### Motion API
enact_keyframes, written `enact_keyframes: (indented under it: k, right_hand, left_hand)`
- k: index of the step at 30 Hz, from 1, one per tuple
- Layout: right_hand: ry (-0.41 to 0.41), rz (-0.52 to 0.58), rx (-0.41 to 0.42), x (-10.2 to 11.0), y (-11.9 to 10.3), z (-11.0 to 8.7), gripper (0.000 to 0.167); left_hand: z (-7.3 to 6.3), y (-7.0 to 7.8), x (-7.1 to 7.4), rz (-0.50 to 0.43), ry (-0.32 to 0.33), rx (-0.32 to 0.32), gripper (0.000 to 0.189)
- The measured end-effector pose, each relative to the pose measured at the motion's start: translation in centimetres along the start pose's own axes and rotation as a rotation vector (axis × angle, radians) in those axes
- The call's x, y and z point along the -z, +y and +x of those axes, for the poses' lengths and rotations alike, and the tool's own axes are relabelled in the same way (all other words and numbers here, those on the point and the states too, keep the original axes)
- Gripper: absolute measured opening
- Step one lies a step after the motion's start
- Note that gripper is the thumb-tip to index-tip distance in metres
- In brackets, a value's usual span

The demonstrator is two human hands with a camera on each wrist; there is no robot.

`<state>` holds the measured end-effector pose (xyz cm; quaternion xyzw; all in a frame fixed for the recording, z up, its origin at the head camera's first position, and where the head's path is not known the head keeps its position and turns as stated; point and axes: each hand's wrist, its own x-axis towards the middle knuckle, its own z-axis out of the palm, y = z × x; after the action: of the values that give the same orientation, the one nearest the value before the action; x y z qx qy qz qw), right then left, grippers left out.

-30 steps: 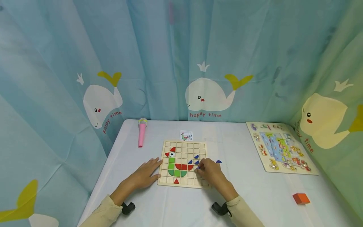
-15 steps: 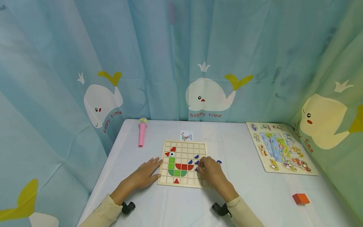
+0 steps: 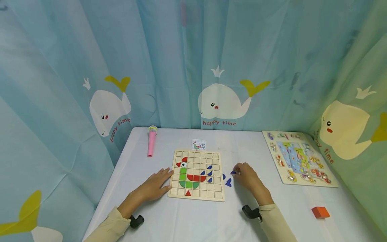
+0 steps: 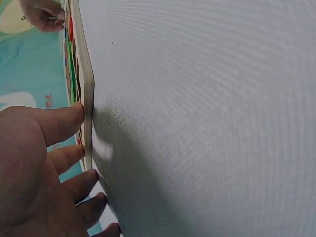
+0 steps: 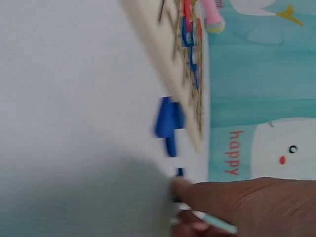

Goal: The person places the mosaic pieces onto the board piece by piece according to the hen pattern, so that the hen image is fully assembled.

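A wooden grid board holds red, green and blue pieces laid as a bird, with a round eye piece. My left hand rests at the board's left edge, fingers spread; in the left wrist view its thumb and fingertips touch the rim. Right of the board, my right hand pinches a blue puzzle piece between thumb and fingers at the tabletop. The fingers partly hide that piece. More loose blue pieces lie between this hand and the board. Several blue pieces sit in the right-hand cells.
A small picture card of the bird lies behind the board. A pink toy microphone lies at the back left. To the right are a picture puzzle board and an orange block. A whale-print curtain surrounds the table.
My right hand has let go of a blue piece in a right-hand cell and moved right, off the board, to a loose blue piece. My left hand has stayed put.
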<state>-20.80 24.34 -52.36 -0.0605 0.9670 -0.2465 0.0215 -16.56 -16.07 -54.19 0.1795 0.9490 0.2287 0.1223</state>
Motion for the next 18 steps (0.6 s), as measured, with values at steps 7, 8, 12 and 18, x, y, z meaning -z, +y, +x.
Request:
enact_keyframes:
  k: [7,8,12,18]
  right_hand:
    - [0.016,0.044,0.024,-0.5,0.5,0.4,0.006]
    - [0.017,0.049,0.022,-0.5,0.5,0.4,0.005]
    - [0.025,0.061,-0.013,-0.3,0.6,0.7,0.009]
    - [0.034,0.069,-0.075,0.0,1.2,1.3,0.013]
  left_hand:
    - [0.1,-0.2,-0.1,0.000,0.000,-0.007,0.064]
    - [0.1,-0.2,-0.2,0.001,0.000,-0.007,0.064]
    - [0.2,-0.3,-0.3,0.003,-0.001,-0.004,0.064]
    - [0.2,-0.2,-0.2,0.004,-0.002,-0.001,0.064]
